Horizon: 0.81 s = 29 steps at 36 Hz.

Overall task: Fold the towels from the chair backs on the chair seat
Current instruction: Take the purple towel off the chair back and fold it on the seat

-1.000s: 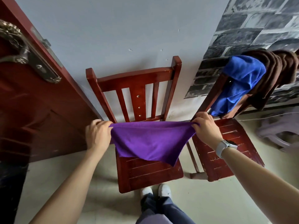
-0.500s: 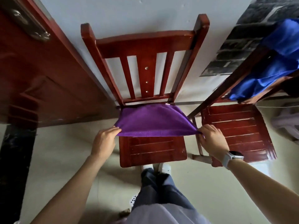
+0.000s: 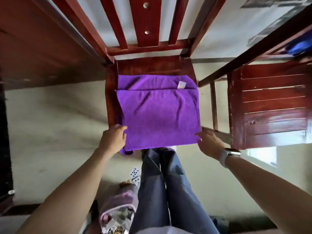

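A purple towel (image 3: 158,114) lies flat on the seat of the red wooden chair (image 3: 152,66), folded in two layers, with a white tag showing near the far right corner. My left hand (image 3: 113,139) grips the towel's near left corner, which hangs off the seat's front edge. At the near right corner my right hand (image 3: 209,143) has its fingers stretched out, touching the edge. A blue towel (image 3: 298,48) is just visible on the back of the second chair at the upper right.
The second red chair's seat (image 3: 273,105) stands bare to the right. A dark red door (image 3: 33,48) fills the left side. Playing cards (image 3: 135,174) and a pinkish bag (image 3: 118,210) lie on the floor by my legs.
The towel was held stretched in the air, then lowered onto the seat and folded toward me. My head has leaned over the chair. My right hand has loosened its hold on the corner.
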Each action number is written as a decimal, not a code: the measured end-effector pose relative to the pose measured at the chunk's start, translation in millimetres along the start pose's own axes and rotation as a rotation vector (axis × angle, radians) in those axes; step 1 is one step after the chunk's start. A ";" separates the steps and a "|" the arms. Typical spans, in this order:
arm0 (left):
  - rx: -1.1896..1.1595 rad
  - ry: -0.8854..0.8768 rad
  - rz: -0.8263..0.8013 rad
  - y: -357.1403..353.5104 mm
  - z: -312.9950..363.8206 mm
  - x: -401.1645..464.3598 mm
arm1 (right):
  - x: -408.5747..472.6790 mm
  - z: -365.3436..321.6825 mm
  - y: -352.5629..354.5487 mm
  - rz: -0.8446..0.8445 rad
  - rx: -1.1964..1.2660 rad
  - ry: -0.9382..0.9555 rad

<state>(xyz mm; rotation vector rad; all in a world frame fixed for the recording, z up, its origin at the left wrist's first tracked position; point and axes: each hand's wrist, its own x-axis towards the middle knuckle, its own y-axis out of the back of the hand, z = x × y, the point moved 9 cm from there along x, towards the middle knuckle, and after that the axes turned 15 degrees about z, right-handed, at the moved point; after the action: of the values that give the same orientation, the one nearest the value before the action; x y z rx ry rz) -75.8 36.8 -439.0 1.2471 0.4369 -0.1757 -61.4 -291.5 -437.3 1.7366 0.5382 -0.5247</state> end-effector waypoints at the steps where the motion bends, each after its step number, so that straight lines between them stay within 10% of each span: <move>1: -0.022 -0.002 0.042 1.3 0.5 12.9 | 12.9 -5.3 1.8 0.022 0.016 0.018; 9: -0.006 -0.168 0.345 19.1 21.9 108.7 | 106.8 -44.3 42.4 0.337 0.009 0.112; 20: 0.235 -0.004 0.252 19.4 -10.9 147.2 | 168.7 -46.7 55.5 0.354 -0.191 0.128; 29: -0.005 -0.133 0.181 32.8 -4.9 162.2 | 166.2 -51.7 81.0 0.434 -0.072 0.234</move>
<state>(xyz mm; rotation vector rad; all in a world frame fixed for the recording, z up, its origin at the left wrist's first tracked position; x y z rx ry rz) 81.7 69.0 -478.5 1.2549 0.2080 -0.1028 122.8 -244.7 -464.6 1.7883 0.3209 0.0046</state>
